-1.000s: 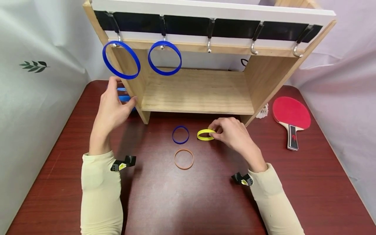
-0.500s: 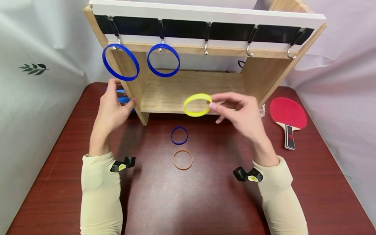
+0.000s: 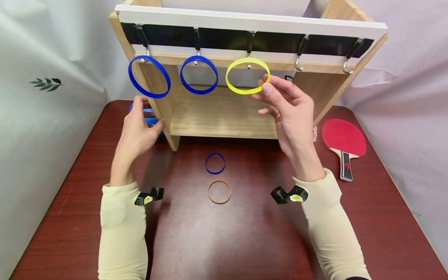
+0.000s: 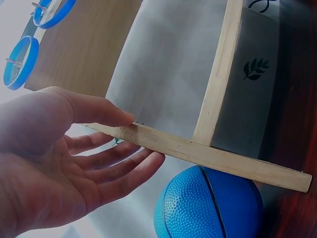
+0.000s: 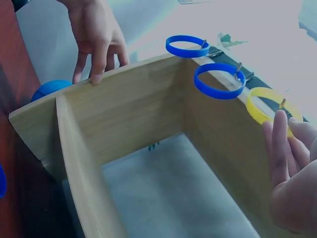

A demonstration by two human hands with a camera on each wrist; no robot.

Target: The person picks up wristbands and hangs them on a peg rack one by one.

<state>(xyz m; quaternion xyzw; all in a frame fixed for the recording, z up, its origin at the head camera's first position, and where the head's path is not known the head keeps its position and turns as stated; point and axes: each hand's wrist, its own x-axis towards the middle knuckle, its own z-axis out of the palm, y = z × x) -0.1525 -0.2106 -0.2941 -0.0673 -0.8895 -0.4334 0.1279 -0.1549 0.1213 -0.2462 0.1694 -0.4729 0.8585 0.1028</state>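
My right hand (image 3: 293, 112) pinches a yellow wristband (image 3: 242, 91) between thumb and fingers, up at the rack's middle hook (image 3: 249, 66). In the head view the band's upper rim overlaps that hook's tip. Two blue wristbands hang from the hooks left of it, the outer blue wristband (image 3: 154, 95) and the inner blue wristband (image 3: 198, 92). My left hand (image 3: 135, 134) grips the left side panel (image 4: 163, 145) of the wooden shelf, thumb on one face and fingers on the other. On the tabletop lie a smaller blue band (image 3: 215, 173) and an orange band (image 3: 219, 203).
Two bare hooks, one being the far-right hook (image 3: 345, 67), sit right of the yellow band. A blue ball (image 4: 208, 203) rests beside the left panel. Right of the shelf are a red table tennis paddle (image 3: 344, 136) and a partly hidden shuttlecock (image 3: 314, 134).
My right hand has lifted the yellow wristband from the tabletop up to the middle hook. My left hand keeps its grip on the panel.
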